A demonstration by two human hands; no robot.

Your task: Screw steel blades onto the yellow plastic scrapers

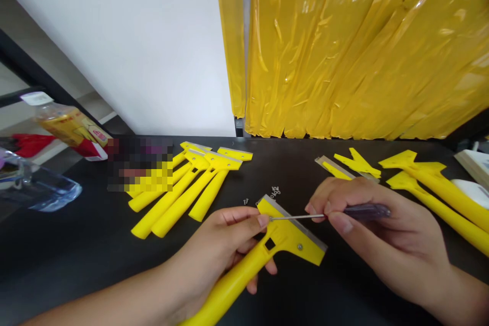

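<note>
My left hand (229, 234) grips a yellow plastic scraper (284, 237) by its head and neck, with the long handle running down toward me. A metal blade (294, 221) lines the scraper's far edge. My right hand (367, 234) holds a small screwdriver (367, 212) with a dark purple handle, its thin shaft reaching across to the scraper's head. The tip meets the head near my left thumb. A few tiny screws (274, 191) lie just beyond on the table. Several matching yellow scrapers (179, 198) lie side by side to the left, and more (439, 188) lie to the right.
The dark table (76, 265) holds loose yellow scraper heads and a metal blade (336, 167) behind my right hand. A plastic bottle (69, 125) and clear container (34, 186) stand at left, with a pale box (473, 165) at right. Yellow plastic sheeting (344, 51) hangs behind.
</note>
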